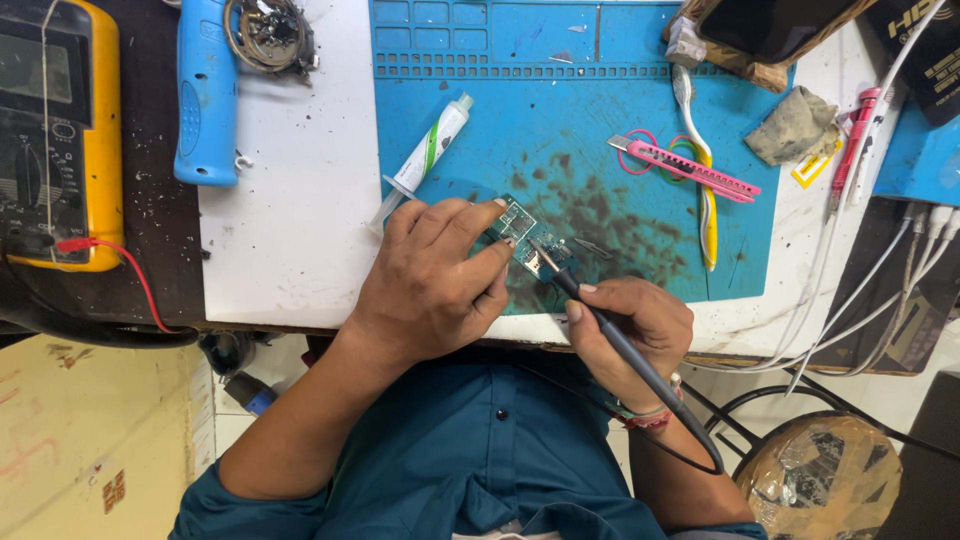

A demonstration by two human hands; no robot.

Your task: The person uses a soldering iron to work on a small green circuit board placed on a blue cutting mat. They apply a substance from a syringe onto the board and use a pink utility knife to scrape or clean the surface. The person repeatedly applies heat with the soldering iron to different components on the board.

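Teal shirt (480,470) nearest the lens, buttoned, sleeves pushed up the forearms. Beyond it, wide blue silicone work mat (560,120), ribbed along the far edge, blotched with dark stains at the centre, lying on a white bench top (290,200). Far left, yellow multimeter (70,130) with a red lead; beside it a blue plastic tool handle (205,90). Left hand (435,280) curled over a small green circuit board (525,235) at the mat's near edge, fingertips pinching it flat. Right hand (630,325) gripping a slim black probe (600,320) pen-style, metal tip touching the board. Good practice, by judgement: board kept pinned, probe steep, tip on one contact only, wrist braced on the bench edge. Smaller items: white syringe tube with a green stripe (425,160) just left of the board, pink utility knife (685,165) and toothbrush (700,170) to the right, grey crumpled rag (795,125) further right.
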